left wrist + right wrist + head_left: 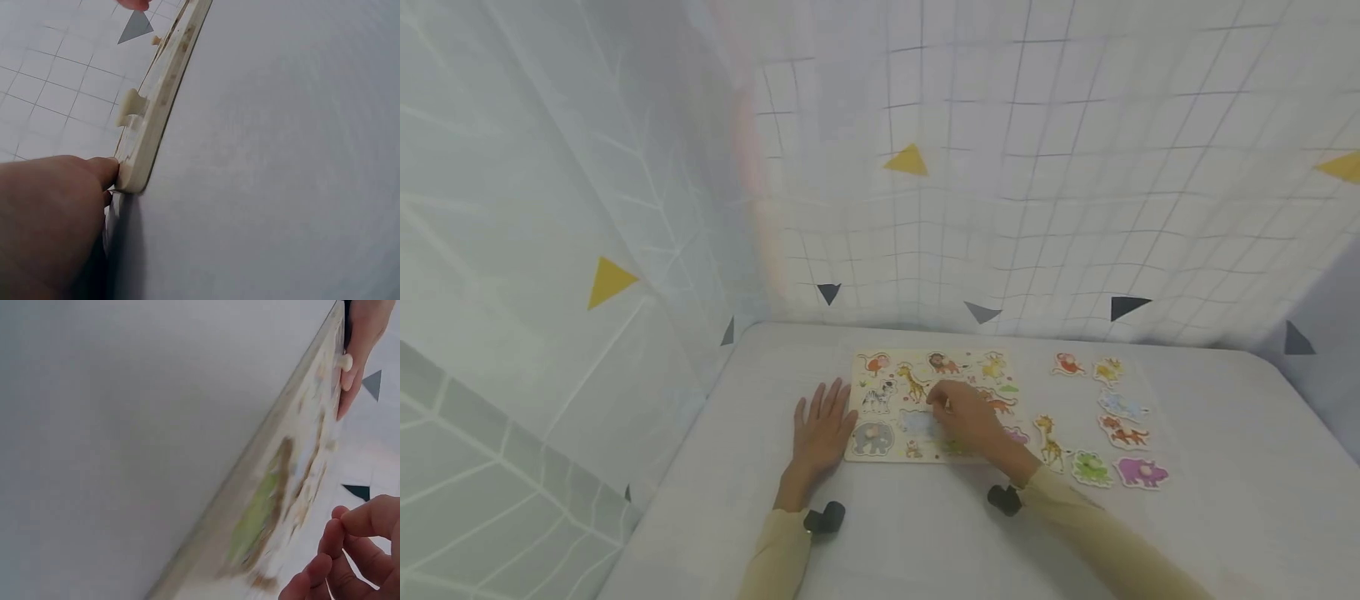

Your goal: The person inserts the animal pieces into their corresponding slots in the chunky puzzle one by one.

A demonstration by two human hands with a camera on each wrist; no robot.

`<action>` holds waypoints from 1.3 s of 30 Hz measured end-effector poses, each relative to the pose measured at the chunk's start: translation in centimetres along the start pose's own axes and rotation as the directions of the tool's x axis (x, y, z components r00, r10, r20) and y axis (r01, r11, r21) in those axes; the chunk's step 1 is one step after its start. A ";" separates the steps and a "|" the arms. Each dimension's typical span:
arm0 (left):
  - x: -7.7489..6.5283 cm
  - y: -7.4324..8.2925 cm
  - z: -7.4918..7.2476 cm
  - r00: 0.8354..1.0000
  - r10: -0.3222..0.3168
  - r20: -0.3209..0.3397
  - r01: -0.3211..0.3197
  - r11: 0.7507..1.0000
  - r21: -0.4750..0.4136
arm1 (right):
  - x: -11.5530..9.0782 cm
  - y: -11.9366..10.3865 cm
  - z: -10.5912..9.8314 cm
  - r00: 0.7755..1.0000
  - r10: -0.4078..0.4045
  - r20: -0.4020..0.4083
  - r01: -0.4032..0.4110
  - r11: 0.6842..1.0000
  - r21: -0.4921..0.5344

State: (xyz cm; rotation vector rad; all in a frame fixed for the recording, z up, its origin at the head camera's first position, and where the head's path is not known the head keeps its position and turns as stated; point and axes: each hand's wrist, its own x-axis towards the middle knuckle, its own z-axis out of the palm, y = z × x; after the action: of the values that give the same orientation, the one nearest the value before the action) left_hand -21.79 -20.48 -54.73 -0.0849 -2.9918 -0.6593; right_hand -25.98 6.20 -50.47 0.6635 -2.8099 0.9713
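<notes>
A wooden animal puzzle board [917,353] lies on the table. My left hand [822,432] lies flat with spread fingers at its left edge, the thumb touching the board's corner in the left wrist view. My right hand [967,414] hovers over the middle of the board, beside the giraffe picture [912,383]. In the right wrist view its thumb and fingertips [340,526] meet, and no piece shows between them. A grey elephant piece [872,438] with a knob [132,107] sits at the board's near left. The frog picture [253,519] is partly hidden from above by my right hand.
Right of the board lie several loose pieces: a red monkey [1067,363], a yellow animal [1108,371], a pale blue animal [1122,406], a tiger [1123,432], a giraffe [1049,442], a green frog [1091,468] and a purple hippo [1141,472]. A patterned curtain [970,192] hangs behind the white table [910,542].
</notes>
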 end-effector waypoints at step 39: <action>0.1 0.4 -0.4 1.000 -0.021 0.021 0.020 0.999 0.029 | -4.4 14.5 -16.2 0.906 0.421 -0.033 -0.414 0.868 -0.276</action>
State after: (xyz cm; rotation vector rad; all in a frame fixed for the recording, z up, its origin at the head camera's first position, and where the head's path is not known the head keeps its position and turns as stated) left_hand -21.84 -20.34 -54.17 -0.0599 -3.0252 -0.6214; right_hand -29.11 27.84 -46.83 0.0283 -3.0971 0.5867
